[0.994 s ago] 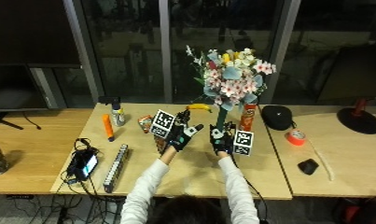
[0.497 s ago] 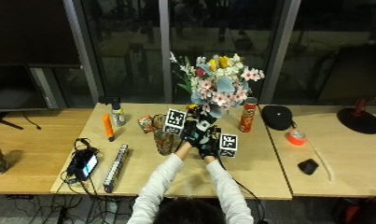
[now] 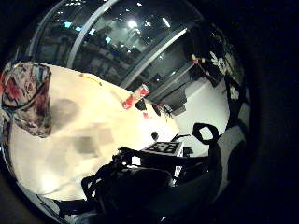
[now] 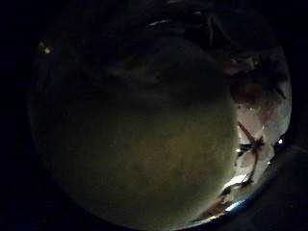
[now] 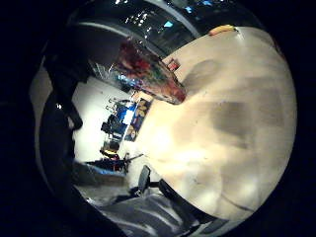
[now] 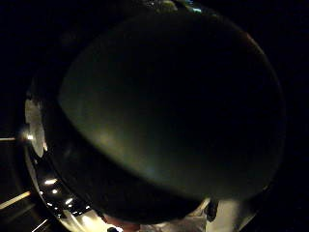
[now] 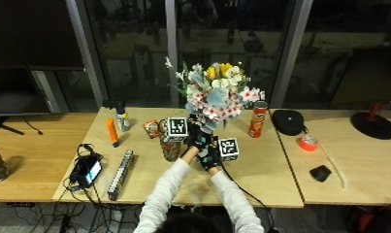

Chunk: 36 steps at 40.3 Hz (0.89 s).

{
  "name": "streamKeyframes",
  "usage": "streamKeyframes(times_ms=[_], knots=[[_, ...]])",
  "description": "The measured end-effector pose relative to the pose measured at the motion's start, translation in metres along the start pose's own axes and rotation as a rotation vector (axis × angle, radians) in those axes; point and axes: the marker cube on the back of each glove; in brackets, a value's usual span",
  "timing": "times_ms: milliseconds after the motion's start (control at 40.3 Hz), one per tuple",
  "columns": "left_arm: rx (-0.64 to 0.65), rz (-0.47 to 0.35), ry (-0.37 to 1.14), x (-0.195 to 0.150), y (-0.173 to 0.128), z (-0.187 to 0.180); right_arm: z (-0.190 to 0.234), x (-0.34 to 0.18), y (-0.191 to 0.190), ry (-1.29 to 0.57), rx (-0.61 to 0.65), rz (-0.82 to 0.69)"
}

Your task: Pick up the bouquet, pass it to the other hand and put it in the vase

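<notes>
upright, the pink-white-yellow bouquet point(image 7: 218, 94) sits in both hands' point(image 7: 204, 145) closed grip.

Office or lab, wooden desks point(image 7: 46, 160), dark glass wall point(image 7: 234, 48)

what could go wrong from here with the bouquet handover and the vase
Both hands are bunched together under the bouquet, so a fumbled handover could drop it. The vase stands right beside the left hand and could be knocked over. The tall red can is close to the blooms, so a swing that way might topple it.
</notes>
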Motion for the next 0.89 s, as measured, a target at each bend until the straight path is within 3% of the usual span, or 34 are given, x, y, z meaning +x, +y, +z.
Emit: streamKeyframes(times_ms=[50, 199, 348, 472, 596, 894], knots=[[0.010, -0.007, -0.038, -0.003, -0.001, -0.004, 0.002, -0.003, 0.006, 0.029, -0.055, 0.003], [0.095, 0.078, -0.153, 0.011, -0.002, -0.024, 0.000, -0.004, 0.017, 0.109, -0.160, -0.010], [0.146, 0.121, -0.198, 0.018, -0.005, -0.035, -0.012, 0.003, 0.018, 0.129, -0.145, 0.009], [0.168, 0.135, -0.212, 0.022, -0.014, -0.045, -0.025, 0.014, 0.013, 0.158, -0.142, -0.092], [0.180, 0.141, -0.196, 0.024, -0.028, -0.054, -0.034, 0.010, 0.022, 0.177, -0.115, 0.040], [0.259, 0.096, -0.173, 0.044, -0.068, -0.084, -0.059, 0.038, 0.019, 0.187, -0.076, 0.053]])
